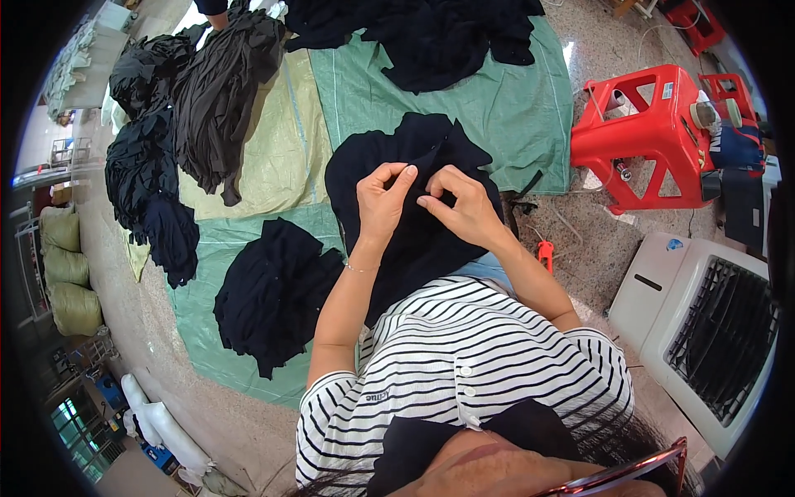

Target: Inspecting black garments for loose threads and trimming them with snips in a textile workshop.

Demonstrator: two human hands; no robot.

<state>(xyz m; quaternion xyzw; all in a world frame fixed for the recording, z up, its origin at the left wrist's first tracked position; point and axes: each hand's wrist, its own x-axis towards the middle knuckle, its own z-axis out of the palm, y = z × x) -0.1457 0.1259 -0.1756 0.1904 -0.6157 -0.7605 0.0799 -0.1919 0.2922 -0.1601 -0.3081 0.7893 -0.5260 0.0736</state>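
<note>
Head: left hand [383,197] pinched on cloth [414,244]

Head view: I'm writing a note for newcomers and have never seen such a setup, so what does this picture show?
There's no machine arm here, just a person's bare hands. A wide fisheye camera worn on the head looks down, so straight edges bend near the rim.

The left hand and right hand are both at a dark cloth in front of the striped shirt. Their fingers are drawn in, but exactly what they pinch is too small to tell.

Around them, a green sheet and dark fabric piles cover part of the floor. To the right is a red stool.
</note>
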